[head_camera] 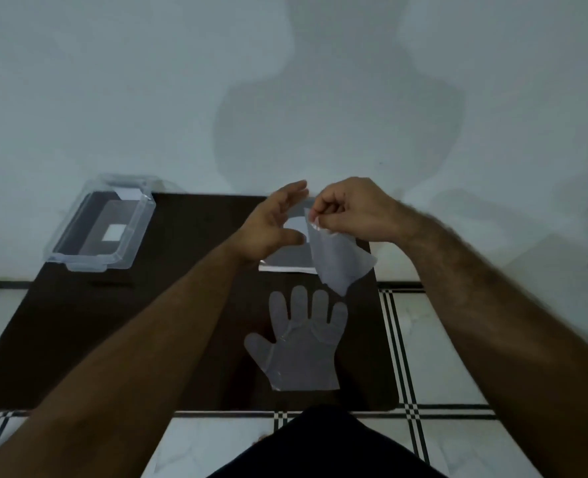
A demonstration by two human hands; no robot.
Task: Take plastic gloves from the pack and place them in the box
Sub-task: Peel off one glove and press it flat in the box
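A flat pack of plastic gloves (287,262) lies at the far middle of the dark mat (168,305). My right hand (351,210) pinches the cuff of a clear plastic glove (339,260), which hangs tilted just above the pack. My left hand (273,225) hovers over the pack's left side with fingers spread, holding nothing. A second clear glove (301,343) lies flat on the mat, nearer to me, fingers pointing away. The clear plastic box (103,224) stands open at the mat's far left corner; a white label shows through its bottom.
The mat lies on a white tiled floor with black stripe lines (399,339). A pale wall (285,81) rises right behind the mat. Dark clothing of mine (320,446) fills the bottom centre.
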